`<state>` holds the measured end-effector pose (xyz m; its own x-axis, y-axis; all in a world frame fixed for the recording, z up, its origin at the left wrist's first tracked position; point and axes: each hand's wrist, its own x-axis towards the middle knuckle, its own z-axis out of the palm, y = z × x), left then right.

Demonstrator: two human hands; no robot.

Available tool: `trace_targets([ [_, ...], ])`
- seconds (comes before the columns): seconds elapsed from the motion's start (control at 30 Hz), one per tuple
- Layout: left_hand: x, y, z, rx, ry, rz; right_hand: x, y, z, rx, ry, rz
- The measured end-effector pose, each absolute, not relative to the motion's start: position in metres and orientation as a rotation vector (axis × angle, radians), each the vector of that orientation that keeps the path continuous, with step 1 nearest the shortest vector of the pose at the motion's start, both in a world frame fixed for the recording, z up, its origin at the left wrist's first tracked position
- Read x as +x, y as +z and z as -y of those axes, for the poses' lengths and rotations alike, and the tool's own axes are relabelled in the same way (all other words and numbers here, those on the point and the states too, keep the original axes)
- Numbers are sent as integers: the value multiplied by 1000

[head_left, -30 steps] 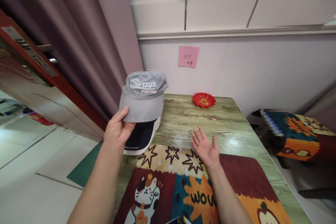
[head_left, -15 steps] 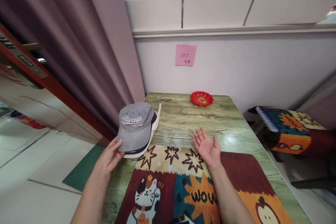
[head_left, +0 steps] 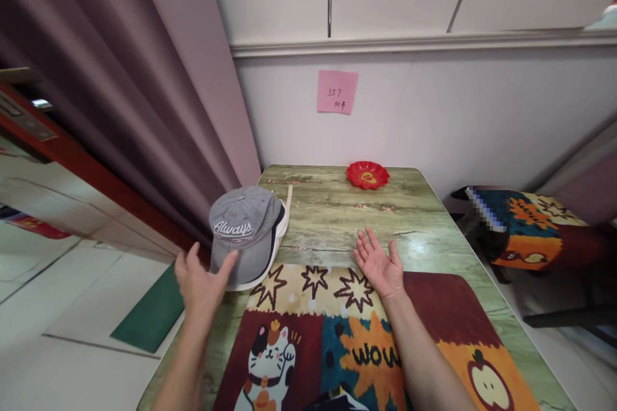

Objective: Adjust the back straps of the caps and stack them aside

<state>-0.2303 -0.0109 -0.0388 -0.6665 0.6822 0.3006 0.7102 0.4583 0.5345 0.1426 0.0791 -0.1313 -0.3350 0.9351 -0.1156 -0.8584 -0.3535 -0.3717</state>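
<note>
A grey baseball cap [head_left: 248, 221] with "Always" lettering rests on top of a white and dark cap [head_left: 278, 234], the pile lying at the left edge of the table. My left hand [head_left: 203, 279] is beside the brim, its thumb and fingers spread apart; whether the thumb touches the grey cap I cannot tell. Over the patterned mat [head_left: 315, 321], my right hand [head_left: 380, 263] rests palm up with fingers extended and nothing in it. At the bottom edge, part of a dark and white item [head_left: 337, 400] shows, its kind unclear.
A red scalloped dish [head_left: 367, 174] stands at the back of the wood-patterned table [head_left: 322, 205]. A pink note [head_left: 337, 92] is on the wall behind. Purple curtains [head_left: 159, 77] and a door edge border the left; a stool with a patterned cover [head_left: 540, 231] is at right.
My left hand has let go of the grey cap's brim and spread its fingers. The grey cap has turned slightly and sits lower over the white one. My right hand stays put.
</note>
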Motion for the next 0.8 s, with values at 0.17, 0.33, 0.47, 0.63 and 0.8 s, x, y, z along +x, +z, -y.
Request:
trace_targets([
  [0.17,-184,-43,-3,-1348,-787,2665,143,-132,-79,-336,1910,257],
  [0.33,-183,-57,-3,-1430,-684,2602,142,-133,-78,-315,1918,250],
  [0.47,-195,-64,-3,-1475,-717,2559,140,-132,-78,-331,1917,273],
  [0.63,-211,-72,-7,-1561,-781,2498,141,-133,-79,-327,1908,278],
  [0.8,-215,-76,-10,-1555,-799,2495,140,-140,-84,-361,1880,217],
])
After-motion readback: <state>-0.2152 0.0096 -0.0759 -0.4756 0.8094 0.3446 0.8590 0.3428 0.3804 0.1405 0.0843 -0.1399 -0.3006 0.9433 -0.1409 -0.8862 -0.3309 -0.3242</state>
